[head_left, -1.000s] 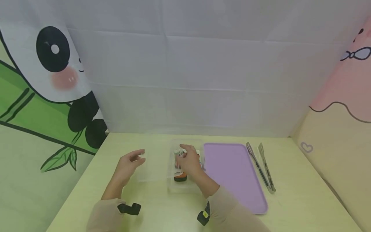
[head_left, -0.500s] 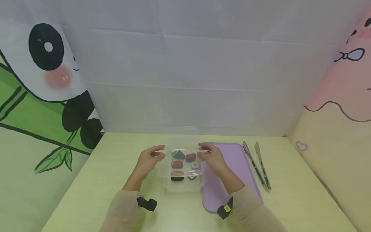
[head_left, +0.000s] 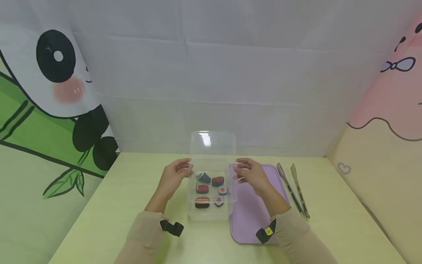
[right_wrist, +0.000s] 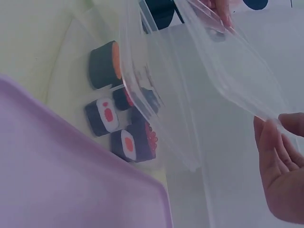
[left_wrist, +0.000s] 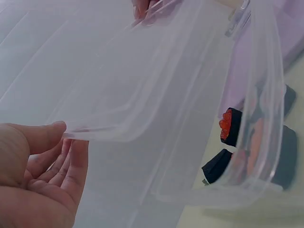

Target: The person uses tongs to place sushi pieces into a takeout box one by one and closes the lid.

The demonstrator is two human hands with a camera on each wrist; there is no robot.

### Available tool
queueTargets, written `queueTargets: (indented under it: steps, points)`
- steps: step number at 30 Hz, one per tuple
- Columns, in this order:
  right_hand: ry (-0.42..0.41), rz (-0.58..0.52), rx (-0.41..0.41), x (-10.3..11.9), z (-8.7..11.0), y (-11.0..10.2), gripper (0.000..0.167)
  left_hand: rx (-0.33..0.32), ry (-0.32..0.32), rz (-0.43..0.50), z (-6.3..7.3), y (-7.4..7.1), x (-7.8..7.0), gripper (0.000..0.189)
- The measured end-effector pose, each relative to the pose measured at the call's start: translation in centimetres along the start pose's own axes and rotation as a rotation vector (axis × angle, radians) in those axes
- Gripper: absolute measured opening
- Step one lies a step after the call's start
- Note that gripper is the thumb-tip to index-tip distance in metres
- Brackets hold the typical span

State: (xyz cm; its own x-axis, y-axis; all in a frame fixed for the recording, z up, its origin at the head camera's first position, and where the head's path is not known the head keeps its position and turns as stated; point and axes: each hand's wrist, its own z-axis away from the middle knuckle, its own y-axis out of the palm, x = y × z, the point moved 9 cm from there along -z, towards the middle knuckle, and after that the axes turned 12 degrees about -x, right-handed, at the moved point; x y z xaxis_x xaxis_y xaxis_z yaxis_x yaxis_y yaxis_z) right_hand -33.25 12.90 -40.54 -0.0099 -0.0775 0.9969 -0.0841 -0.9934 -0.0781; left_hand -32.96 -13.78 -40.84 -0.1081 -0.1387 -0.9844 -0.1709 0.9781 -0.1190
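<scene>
A clear plastic lid (head_left: 213, 141) hangs tilted over a clear plastic box (head_left: 208, 216), its far side raised. My left hand (head_left: 174, 176) pinches its left edge between thumb and fingers, as the left wrist view shows. On the opposite edge my right hand (head_left: 252, 174) has a similar pinch, seen close in the right wrist view. Several sushi pieces lie in the box, among them an orange-topped one (head_left: 202, 202), a red-topped one (head_left: 202, 188) and a roe-topped one (left_wrist: 230, 126). A white-and-pink roll (right_wrist: 102, 116) appears in the right wrist view.
A purple tray (head_left: 252, 220) lies right beside the box, partly under my right forearm. Metal tongs (head_left: 291, 189) rest with spread arms to the right of the tray. A white sheet (head_left: 270, 73) closes off the back of the table.
Both hands have come to the lid's two sides; my right hand moved right, away from the sushi, and my left moved right. The lid now stands over the box with its far side higher.
</scene>
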Motion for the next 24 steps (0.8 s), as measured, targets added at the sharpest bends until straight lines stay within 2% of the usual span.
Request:
queueTargets:
  steps: [5, 9, 14, 24]
  points:
    - [-0.044, 0.005, 0.021, 0.8, -0.1, -0.6, 0.036, -0.054, 0.018, -0.059, 0.2, -0.5, -1.3, 0.030]
    - [-0.079, -0.030, 0.039, 1.3, -0.1, -0.9, 0.030, -0.072, 0.047, -0.049, 0.2, -0.7, -1.9, 0.026]
    - [-0.104, -0.105, 0.097, 1.7, 0.0, -0.8, 0.021, -0.047, 0.069, -0.005, 0.4, -0.7, -2.1, 0.023]
    - [-0.077, -0.169, 0.178, 1.3, 0.1, -0.8, 0.011, 0.006, 0.042, 0.062, 0.9, -0.6, -1.7, 0.026]
